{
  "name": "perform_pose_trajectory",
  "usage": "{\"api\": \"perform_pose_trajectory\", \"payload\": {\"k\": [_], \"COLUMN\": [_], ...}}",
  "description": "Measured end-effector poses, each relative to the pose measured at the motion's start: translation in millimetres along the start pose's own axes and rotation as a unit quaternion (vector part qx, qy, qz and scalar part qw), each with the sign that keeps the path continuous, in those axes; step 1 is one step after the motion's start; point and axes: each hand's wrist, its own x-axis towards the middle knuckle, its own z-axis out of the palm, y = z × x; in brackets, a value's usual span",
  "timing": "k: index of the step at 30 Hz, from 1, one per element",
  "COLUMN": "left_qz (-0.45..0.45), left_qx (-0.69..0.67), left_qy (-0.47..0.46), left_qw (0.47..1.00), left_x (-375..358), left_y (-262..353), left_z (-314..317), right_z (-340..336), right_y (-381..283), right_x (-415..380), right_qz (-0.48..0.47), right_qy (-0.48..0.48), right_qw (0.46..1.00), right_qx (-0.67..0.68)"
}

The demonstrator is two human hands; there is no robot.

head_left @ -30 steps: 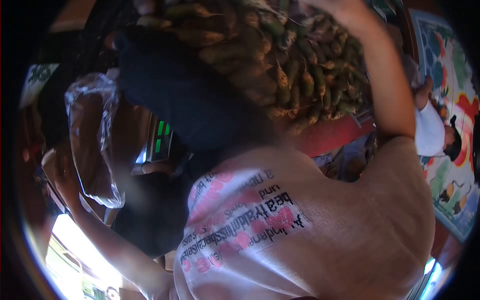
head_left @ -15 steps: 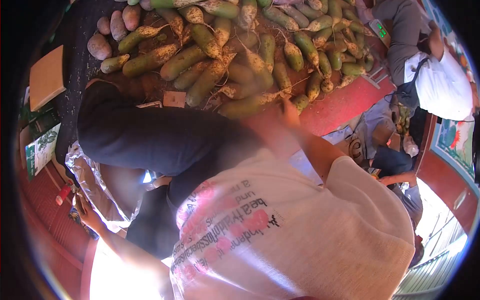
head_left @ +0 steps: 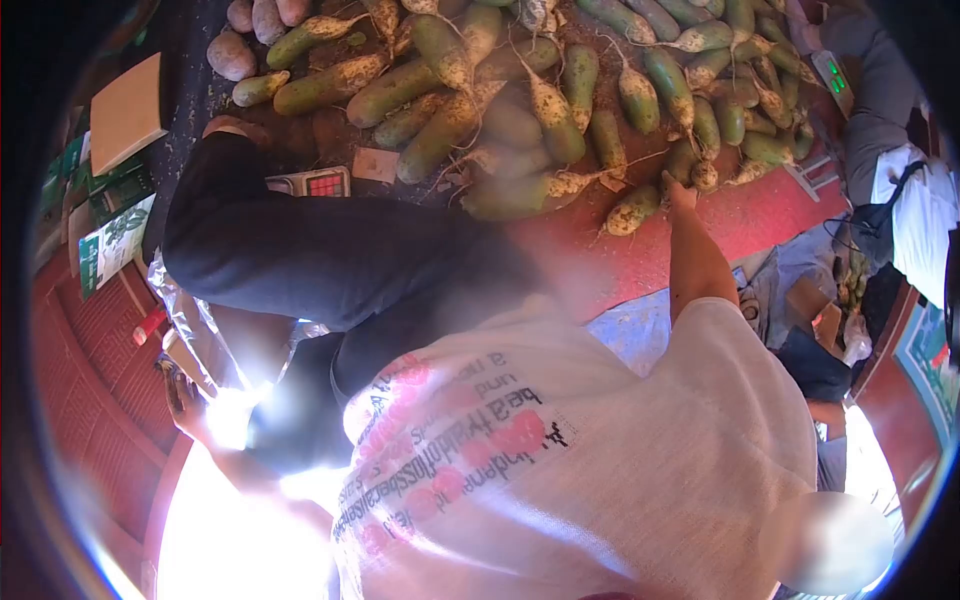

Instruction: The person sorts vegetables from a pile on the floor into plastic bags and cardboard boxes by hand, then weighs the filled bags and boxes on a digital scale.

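My right hand (head_left: 678,190) is reached out over the red surface, with its fingertips closed at the end of a short, soil-marked green radish (head_left: 634,210). Another green radish (head_left: 681,160) lies just above it, and several more are heaped around. A long radish (head_left: 515,197) rests to the left, partly blurred. Low on the left, my left hand (head_left: 183,402) is half in shade. Its fingers look stretched out, beside crinkled silver plastic (head_left: 180,300) and below a small red object (head_left: 149,327); nothing can be made out in its grasp.
Pinkish tubers (head_left: 231,56) lie at the upper left. A cardboard piece (head_left: 127,112) stands left of my bent leg (head_left: 330,250). Beside that leg are a device with red keys (head_left: 325,184) and a small tan block (head_left: 375,164). Another person (head_left: 880,110) sits at the right near a green-lit display (head_left: 833,82).
My right arm has stretched farther right and away from my body, and the short radish has shifted slightly. The view has swung, moving the scene right and up. My left hand stays low left.
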Motion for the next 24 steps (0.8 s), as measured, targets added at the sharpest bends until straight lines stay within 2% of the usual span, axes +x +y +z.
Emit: {"api": "perform_pose_trajectory", "payload": {"k": [2, 4, 5, 6, 9, 10, 11, 12, 13, 15, 16, 19, 20, 24], "left_qz": [0.019, 0.001, -0.008, -0.010, 0.068, 0.104, 0.142, 0.180, 0.134, 0.040, 0.034, 0.112, 0.103, 0.078], "left_qx": [0.017, 0.004, -0.002, -0.014, 0.052, 0.073, 0.093, 0.116, 0.072, -0.013, -0.025, 0.062, 0.062, 0.026], "left_qy": [-0.008, 0.027, 0.043, 0.031, 0.017, 0.009, 0.001, -0.007, 0.001, 0.019, 0.009, -0.002, 0.003, 0.007], "left_qw": [1.000, 1.000, 0.999, 0.999, 0.996, 0.992, 0.985, 0.977, 0.988, 0.999, 0.999, 0.992, 0.993, 0.997], "left_x": [-0.8, -37.0, -49.6, -24.8, -18.4, -13.2, -5.7, 0.0, -3.1, -16.6, -14.4, -11.7, -14.5, -17.4], "left_y": [-1.5, 47.8, 64.7, 38.2, 44.9, 41.7, 36.0, 35.2, 43.9, 64.7, 59.6, 57.1, 57.6, 61.8], "left_z": [-5.6, 16.1, 24.3, 9.9, 7.1, 7.1, 1.4, 1.2, 10.5, 25.2, 26.3, 25.3, 25.6, 24.9], "right_z": [4.6, -0.4, 3.9, 11.4, 35.9, 30.3, 26.2, 21.2, 18.0, 20.3, 24.1, 33.6, 31.1, 24.8], "right_y": [-16.3, -35.9, -28.7, -23.9, 18.2, 10.6, 0.9, -25.5, -45.2, -47.0, -47.8, -39.0, -36.9, -28.6], "right_x": [-5.9, -37.9, -32.5, -24.1, 12.5, 8.9, 6.0, -34.8, -62.9, -59.9, -57.5, -61.4, -62.9, -97.8], "right_qz": [0.017, 0.030, 0.011, -0.011, -0.090, -0.123, -0.089, -0.051, -0.013, -0.009, -0.008, -0.071, -0.092, -0.158], "right_qy": [0.056, 0.082, 0.091, 0.101, 0.082, 0.075, 0.092, 0.106, 0.117, 0.102, 0.094, 0.123, 0.113, 0.078], "right_qw": [0.995, 0.989, 0.991, 0.993, 0.992, 0.988, 0.992, 0.991, 0.985, 0.983, 0.981, 0.983, 0.979, 0.984], "right_qx": [-0.078, -0.117, -0.093, -0.067, 0.015, 0.046, -0.010, -0.067, -0.122, -0.152, -0.167, -0.117, -0.140, -0.029]}}
